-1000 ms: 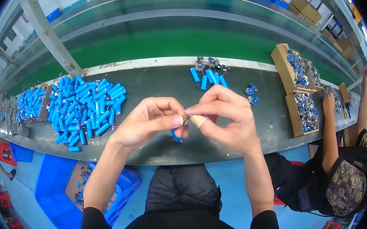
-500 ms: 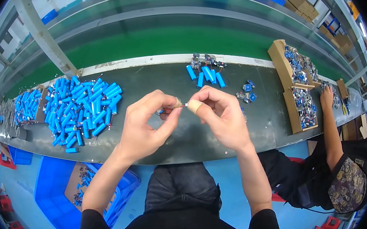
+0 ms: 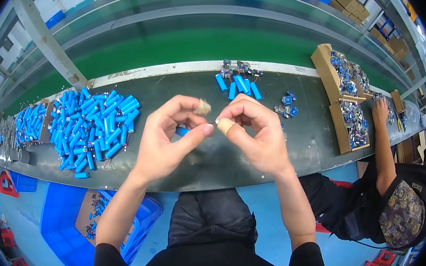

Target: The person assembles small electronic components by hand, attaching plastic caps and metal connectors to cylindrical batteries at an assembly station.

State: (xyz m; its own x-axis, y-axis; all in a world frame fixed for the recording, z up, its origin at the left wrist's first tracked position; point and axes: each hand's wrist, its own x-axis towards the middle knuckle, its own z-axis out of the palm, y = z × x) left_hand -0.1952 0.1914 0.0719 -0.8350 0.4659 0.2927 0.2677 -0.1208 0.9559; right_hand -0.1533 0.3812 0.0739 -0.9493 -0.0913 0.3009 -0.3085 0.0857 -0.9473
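Note:
My left hand (image 3: 163, 141) holds a blue cylindrical battery (image 3: 182, 131), mostly hidden by the palm and fingers. Thin wires run from its thumb tip across to my right hand (image 3: 261, 137). There, thumb and forefinger pinch a small white connector (image 3: 217, 121), of which just the end shows. Tan finger covers wrap my left forefinger and my right thumb. Both hands are raised over the dark worktable (image 3: 219, 169), fingertips almost meeting. Beyond them lie several blue batteries (image 3: 240, 84) wired to small boards, with some loose small blue circuit boards (image 3: 289, 111) to their right.
A big heap of blue batteries (image 3: 93, 126) covers the table's left side. Cardboard boxes (image 3: 343, 135) of small boards stand at the right, beside a co-worker's hand (image 3: 379, 112). A green conveyor belt (image 3: 191, 43) runs behind. Below the table's edge sits a blue crate (image 3: 63, 221).
My left forefinger has lifted away from the thumb, and more of the blue battery shows in that hand. The right hand keeps its pinch in nearly the same place.

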